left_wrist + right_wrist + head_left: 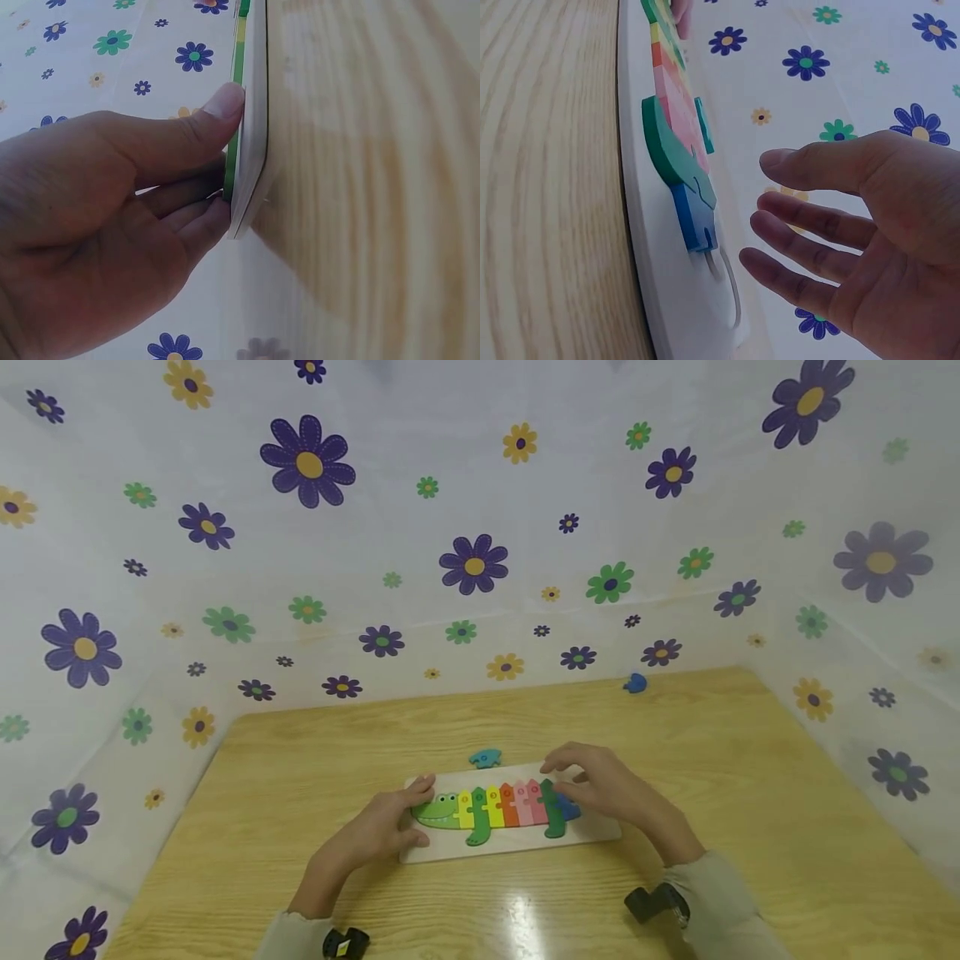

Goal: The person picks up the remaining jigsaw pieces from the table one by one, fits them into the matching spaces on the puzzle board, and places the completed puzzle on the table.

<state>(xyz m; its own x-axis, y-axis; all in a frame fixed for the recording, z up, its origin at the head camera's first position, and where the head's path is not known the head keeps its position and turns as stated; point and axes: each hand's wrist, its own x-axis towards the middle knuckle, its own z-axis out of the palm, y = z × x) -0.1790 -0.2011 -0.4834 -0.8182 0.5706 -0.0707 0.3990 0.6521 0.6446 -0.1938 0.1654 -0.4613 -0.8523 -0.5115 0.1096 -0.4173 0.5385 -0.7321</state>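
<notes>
A white puzzle board (517, 849) lies on the table with a crocodile of coloured pieces in it. The green head (435, 811) is at the left, followed by yellow, green, orange and pink pieces, a dark green leg piece (658, 142) and a blue piece (694, 217). At the board's left end my left hand (381, 827) rests, thumb and fingers spread on it beside the head. Over the right end is my right hand (609, 785), fingers apart and loosely bent, nothing between them. Bare board with a curved outline shows past the blue piece in the right wrist view.
A light blue puzzle piece (485, 758) lies just behind the board. Farther back on the right, a darker blue piece (635, 683) sits near the table's (300, 760) rear edge. White flower-printed sheeting (390, 527) encloses the table at the back and sides.
</notes>
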